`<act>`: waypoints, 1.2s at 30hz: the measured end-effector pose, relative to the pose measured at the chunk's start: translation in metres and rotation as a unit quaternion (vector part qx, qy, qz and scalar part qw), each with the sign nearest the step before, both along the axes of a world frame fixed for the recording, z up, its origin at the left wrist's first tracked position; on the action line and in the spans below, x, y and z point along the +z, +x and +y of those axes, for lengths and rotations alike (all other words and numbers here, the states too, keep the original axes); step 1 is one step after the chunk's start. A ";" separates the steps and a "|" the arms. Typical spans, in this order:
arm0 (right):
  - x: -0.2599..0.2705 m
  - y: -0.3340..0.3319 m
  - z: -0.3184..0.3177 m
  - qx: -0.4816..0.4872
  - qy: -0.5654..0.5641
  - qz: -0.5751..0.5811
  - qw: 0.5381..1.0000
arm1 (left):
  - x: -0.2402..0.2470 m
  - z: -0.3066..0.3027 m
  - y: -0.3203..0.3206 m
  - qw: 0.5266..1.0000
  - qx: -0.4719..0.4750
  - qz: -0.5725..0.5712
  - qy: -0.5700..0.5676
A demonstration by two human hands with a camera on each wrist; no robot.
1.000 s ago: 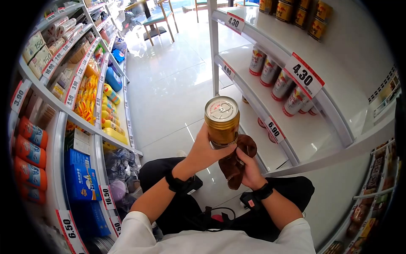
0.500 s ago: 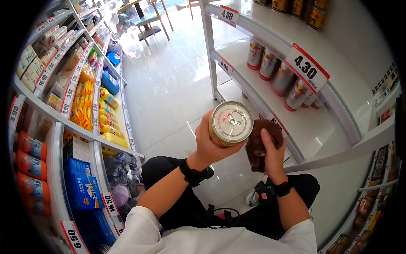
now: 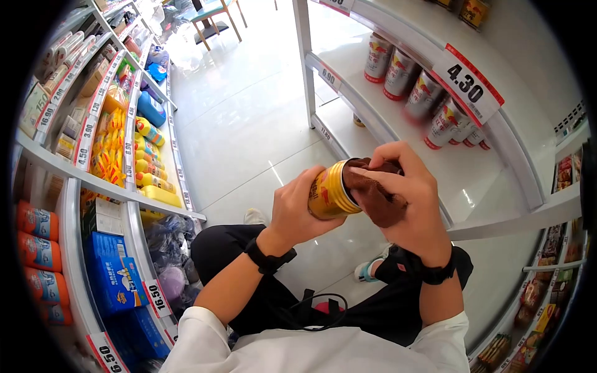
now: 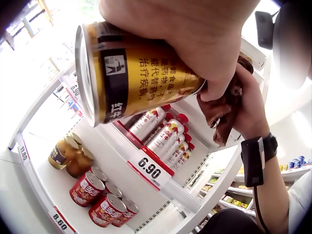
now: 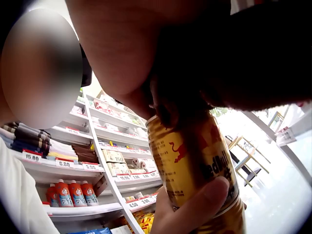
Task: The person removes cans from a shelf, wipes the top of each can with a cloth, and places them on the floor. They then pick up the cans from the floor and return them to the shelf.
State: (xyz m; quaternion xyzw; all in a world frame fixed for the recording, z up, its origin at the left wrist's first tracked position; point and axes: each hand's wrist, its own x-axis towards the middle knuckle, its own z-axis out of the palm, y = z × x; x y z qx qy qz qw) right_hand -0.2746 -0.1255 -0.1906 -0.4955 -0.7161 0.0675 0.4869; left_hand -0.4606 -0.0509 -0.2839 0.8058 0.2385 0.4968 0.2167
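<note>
Sits just off the middle of the head view toward 3 o'clock: a gold can, tilted well away from upright, top end turned toward 3 o'clock, gripped round the body from the 9 o'clock side by the curled fingers and thumb of the left hand. Over the top end, a brown cloth, bunched and pinched in the bent fingers of the right hand, reaching across from 3 o'clock. Cannot tell just how the fingertips under the cloth meet the lid. At 1 o'clock from the can, well apart, upright silver cans on a white shelf. Looks smooth along the printed wall, so probably apt to slip or spin in a loose hold; likely stiff at both rims, easier to dent midway, and fairly heavy for its bulk if full, though impossible to confirm the fill from here. Best held round the middle of the body, thumb opposite the fingers, with firm, even pressure, leaving the top rim free. As for the cloth, seems soft, limp and very light, with a loose fold hanging toward 6 o'clock; better gathered into a small pad than taken by one corner.
</note>
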 end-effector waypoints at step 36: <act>-0.020 0.046 0.007 0.082 -0.383 -0.099 0.915 | -0.029 0.017 -0.016 0.982 -0.012 0.187 -0.032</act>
